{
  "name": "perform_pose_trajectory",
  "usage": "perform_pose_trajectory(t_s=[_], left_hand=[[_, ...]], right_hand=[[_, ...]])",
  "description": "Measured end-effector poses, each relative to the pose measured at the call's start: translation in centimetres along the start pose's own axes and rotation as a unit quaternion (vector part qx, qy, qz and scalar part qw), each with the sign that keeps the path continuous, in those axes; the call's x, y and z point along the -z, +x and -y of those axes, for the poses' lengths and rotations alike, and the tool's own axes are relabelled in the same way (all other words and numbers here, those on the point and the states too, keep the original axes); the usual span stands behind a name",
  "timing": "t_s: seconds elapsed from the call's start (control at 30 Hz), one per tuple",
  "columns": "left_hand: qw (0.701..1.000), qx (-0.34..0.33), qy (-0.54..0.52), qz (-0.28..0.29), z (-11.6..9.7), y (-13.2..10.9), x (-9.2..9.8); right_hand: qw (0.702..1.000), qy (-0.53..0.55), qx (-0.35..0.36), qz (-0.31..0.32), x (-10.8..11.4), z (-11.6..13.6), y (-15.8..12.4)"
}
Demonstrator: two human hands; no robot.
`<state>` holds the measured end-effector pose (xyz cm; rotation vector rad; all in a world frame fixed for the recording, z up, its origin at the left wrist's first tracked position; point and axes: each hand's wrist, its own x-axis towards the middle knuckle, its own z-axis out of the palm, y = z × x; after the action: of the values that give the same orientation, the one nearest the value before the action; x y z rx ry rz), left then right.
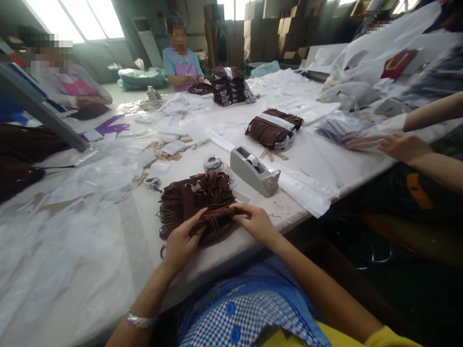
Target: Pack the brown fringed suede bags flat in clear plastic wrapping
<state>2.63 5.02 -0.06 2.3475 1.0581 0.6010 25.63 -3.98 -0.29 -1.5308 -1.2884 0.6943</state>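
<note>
From where I stand, the dark brown soft bag (pixel 195 195) with floppy strings and little gold rings lies flat, just left of the grey plastic tape holder (pixel 255 174) and closer to the person than it. I can't tell a clear long side on the bag, but a bunch of its strings runs sideways along the near edge, from the left hand (pixel 184 238) to the right hand (pixel 255 222). Both hands touch that edge, so the bag spreads away from the fingertips, and the right hand is nearer the tape holder. The right thumb and pointing finger are close together, pinching strings at the bag's near right corner. The left thumb lies on top of the strings; the other left fingers are partly hidden, so I can't tell how tightly they squeeze. Under it all is a big white-covered table (pixel 148 212), with crinkly clear plastic sheets (pixel 83 231) well to the left of the tape holder. Past the tape holder sits another brown stringy bag with a white paper band (pixel 274 127), and farther back a tall brown pile of bags (pixel 228 86). Behind that pile are brown cardboard boxes (pixel 262 43). Well right of the tape holder, a co-worker's hand (pixel 407 146) reaches over the table edge.
</note>
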Motion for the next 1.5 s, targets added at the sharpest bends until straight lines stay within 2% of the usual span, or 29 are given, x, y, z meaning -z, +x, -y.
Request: perform_pose_trajectory(t_s=[0.1,0.2,0.33,0.43,0.53,0.6,0.67,0.77,0.9,1.0,1.07,1.17,1.27,1.37,1.43,1.5], left_hand=[[0.994,0.016,0.104,-0.010,-1.8,0.6,0.2],[0.981,-0.017,0.193,-0.029,-2.9,1.2,-0.4],[0.966,-0.080,0.239,-0.063,-2.0,0.9,-1.3],[0.962,-0.106,0.236,-0.087,-0.4,0.3,-1.5],[0.964,-0.111,0.222,-0.099,0.4,-0.1,-1.5],[0.968,-0.116,0.206,-0.087,0.6,-0.1,-1.6],[0.971,-0.124,0.191,-0.076,0.5,0.0,-1.9],[0.972,-0.132,0.181,-0.074,0.2,0.0,-2.6],[0.975,-0.149,0.147,-0.072,-0.4,-0.6,-2.8],[0.976,-0.152,0.138,-0.071,0.4,-1.8,-1.3],[0.975,-0.116,0.157,-0.104,1.9,-2.9,0.5],[0.972,-0.007,0.173,-0.156,4.9,-4.6,3.3],[0.965,0.106,0.190,-0.146,7.1,-6.1,5.8],[0.957,0.142,0.212,-0.142,6.5,-6.9,7.2],[0.966,0.100,0.180,-0.156,4.7,-6.7,7.1],[0.981,0.033,0.123,-0.145,2.7,-5.8,6.3]], right_hand=[[1.000,-0.021,0.003,0.010,0.9,-0.2,0.3],[1.000,-0.013,-0.009,0.010,1.2,-0.4,0.6],[0.999,0.006,-0.008,-0.034,0.6,-1.1,0.4],[0.993,-0.072,0.060,-0.076,-0.1,-2.0,-0.1],[0.970,-0.190,0.136,-0.070,-0.1,-2.4,-0.8],[0.951,-0.270,0.142,-0.059,0.2,-2.0,-1.5],[0.933,-0.326,0.129,-0.076,0.5,-1.1,-2.1],[0.923,-0.330,0.173,-0.097,0.0,0.5,-2.4],[0.892,-0.312,0.326,-0.009,-1.7,0.7,-1.2],[0.871,-0.319,0.373,0.028,-2.0,-0.4,0.2],[0.870,-0.320,0.374,0.037,-1.7,-0.9,0.8],[0.870,-0.319,0.374,0.047,-1.0,-0.9,1.0],[0.871,-0.320,0.368,0.061,-0.7,-0.5,1.1],[0.879,-0.315,0.351,0.073,-0.6,-0.2,1.2],[0.888,-0.306,0.333,0.079,-0.4,-0.2,1.3],[0.898,-0.296,0.312,0.091,-0.2,-0.3,1.5]])
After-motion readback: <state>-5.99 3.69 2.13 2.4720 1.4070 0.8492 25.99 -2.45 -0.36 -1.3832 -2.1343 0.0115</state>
